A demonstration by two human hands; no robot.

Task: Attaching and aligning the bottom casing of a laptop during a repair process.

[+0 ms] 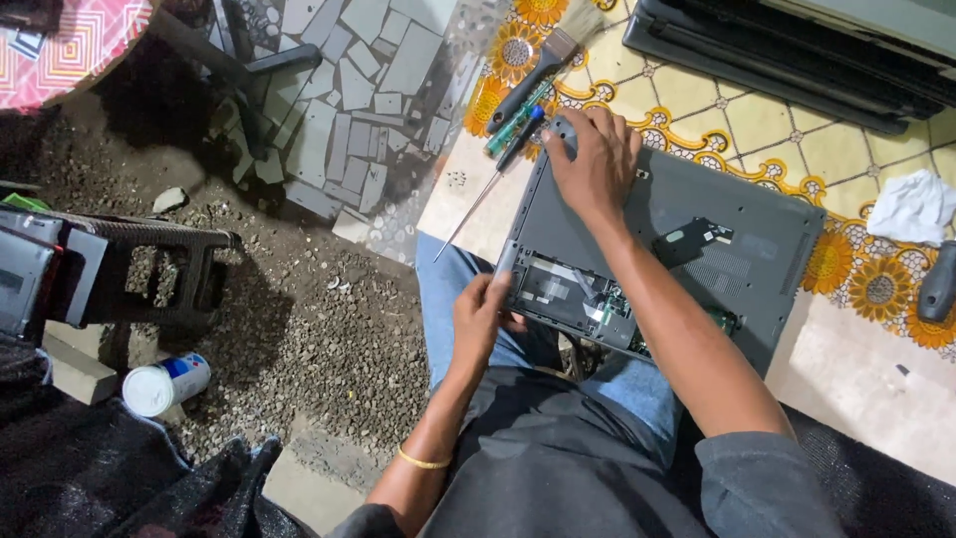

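Laptop (697, 264), grey and turned underside up, lies on my worktop (856, 359) with its near edge hanging over my lap, at the centre of the head view. My left hand (480, 317) is clamped on the corner at 7 o'clock of the laptop, thumb over the edge beside the opened bay where the inner parts show. My right hand (595, 159) presses flat on the far corner at 11 o'clock, fingers closed over the edge. The two hands are well apart. Just beyond my right hand, at 11 o'clock, lie a screwdriver (495, 177) and a paintbrush (546, 62) on the flowered cloth (757, 120). A white rag (913, 206) sits at 3 o'clock. A white can (164, 385) lies on the gravel floor at 8 o'clock.
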